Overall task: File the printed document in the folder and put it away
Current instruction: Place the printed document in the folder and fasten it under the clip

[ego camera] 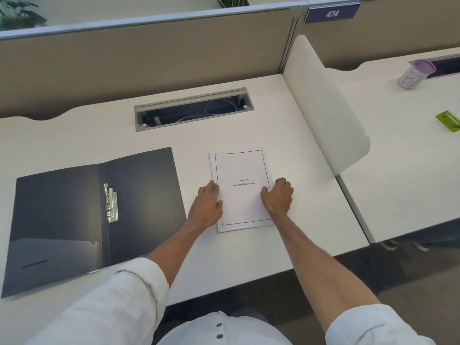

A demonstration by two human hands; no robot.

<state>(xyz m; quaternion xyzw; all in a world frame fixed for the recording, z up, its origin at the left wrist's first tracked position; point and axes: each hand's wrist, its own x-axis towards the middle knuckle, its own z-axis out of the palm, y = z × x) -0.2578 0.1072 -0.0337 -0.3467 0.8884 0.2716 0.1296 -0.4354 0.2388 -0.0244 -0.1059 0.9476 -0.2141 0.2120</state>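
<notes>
Since the printed document (242, 190) is just a loose stack of plain white sheets, I'd guess it's light but floppy, and the pages will want to fan out or slide on each other the second you lift one side only. It's lying flat on the desk (286, 135), a bit right of the middle and close to the front edge, title page up. The left hand (206, 207) is flattened against the stack's left long edge, fingers loosely spread and thumb tip just over the page, and the right hand (277, 197) is curled in at the right long edge with the fingertips tucked at the paper; neither one has actually closed around it as far as I can tell. Squeezing both long edges like that looks like the sane way to square it up and pick it up as one block. The folder (74, 220) is lying open toward the desk's left front corner, well apart from the paper, with its metal clip (111, 202) by the spine, and I can't tell if that clip is raised or clamped down.
</notes>
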